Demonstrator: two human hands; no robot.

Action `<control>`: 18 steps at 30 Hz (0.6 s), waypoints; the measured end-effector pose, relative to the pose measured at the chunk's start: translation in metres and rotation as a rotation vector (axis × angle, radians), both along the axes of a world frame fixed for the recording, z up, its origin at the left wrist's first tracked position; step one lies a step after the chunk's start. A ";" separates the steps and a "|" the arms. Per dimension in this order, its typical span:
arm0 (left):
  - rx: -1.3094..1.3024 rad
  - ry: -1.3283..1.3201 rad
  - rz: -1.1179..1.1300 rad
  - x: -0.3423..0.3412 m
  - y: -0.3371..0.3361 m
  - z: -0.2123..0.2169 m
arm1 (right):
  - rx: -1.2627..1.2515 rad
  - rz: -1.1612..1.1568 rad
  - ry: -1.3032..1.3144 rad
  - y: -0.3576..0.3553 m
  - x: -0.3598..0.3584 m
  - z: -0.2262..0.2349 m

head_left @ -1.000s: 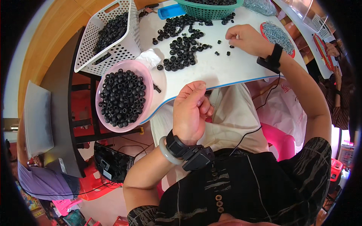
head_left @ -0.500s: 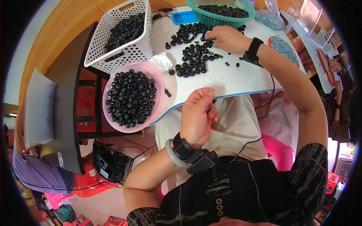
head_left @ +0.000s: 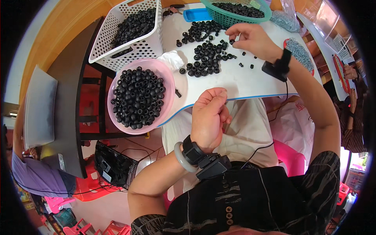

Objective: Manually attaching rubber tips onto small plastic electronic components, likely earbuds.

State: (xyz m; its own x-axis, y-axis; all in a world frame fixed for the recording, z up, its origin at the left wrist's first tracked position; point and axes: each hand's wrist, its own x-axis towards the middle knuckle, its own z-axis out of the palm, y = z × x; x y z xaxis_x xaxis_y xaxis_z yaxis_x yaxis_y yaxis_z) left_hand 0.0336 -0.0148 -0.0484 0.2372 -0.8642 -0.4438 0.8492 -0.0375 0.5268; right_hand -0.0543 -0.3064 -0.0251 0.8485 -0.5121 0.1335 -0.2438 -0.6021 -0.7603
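My right hand (head_left: 253, 42) is over the white table beside the loose pieces, its thumb and fingers pinching a small black round piece (head_left: 232, 42). My left hand (head_left: 210, 117) is closed at the table's near edge, thumb pressed against the curled fingers; whatever they hold, if anything, is hidden. Between my hands and the far side lies a spread of black hollow balls (head_left: 205, 56), with smaller black parts (head_left: 205, 28) behind it. Left of these, a pink bowl (head_left: 169, 84) is heaped with similar balls, their round openings showing.
A white perforated basket (head_left: 145, 49) of black parts stands behind the bowl, beside a crumpled white tissue (head_left: 171, 60). Farther back are a blue tray (head_left: 194, 15) and a green basket (head_left: 235, 16). Metal pieces (head_left: 299, 53) lie in a red dish at right. A person's hand (head_left: 349, 72) shows at another table.
My right hand has drawn back to the right from the loose pieces, lifting the small black piece. My left hand stays closed in nearly the same place. The whole view has shifted slightly.
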 end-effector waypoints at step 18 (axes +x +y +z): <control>-0.421 -0.120 -0.046 -0.006 0.019 0.050 | -0.032 0.212 -0.380 0.175 -0.072 0.078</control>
State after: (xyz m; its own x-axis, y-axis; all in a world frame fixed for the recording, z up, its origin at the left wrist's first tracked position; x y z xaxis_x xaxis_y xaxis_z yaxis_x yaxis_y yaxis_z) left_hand 0.0273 0.0045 0.0015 0.2224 -0.9747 -0.0226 0.7832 0.1648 0.5995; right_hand -0.1264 -0.1313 0.0531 0.8219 -0.3226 0.4695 0.1813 -0.6332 -0.7525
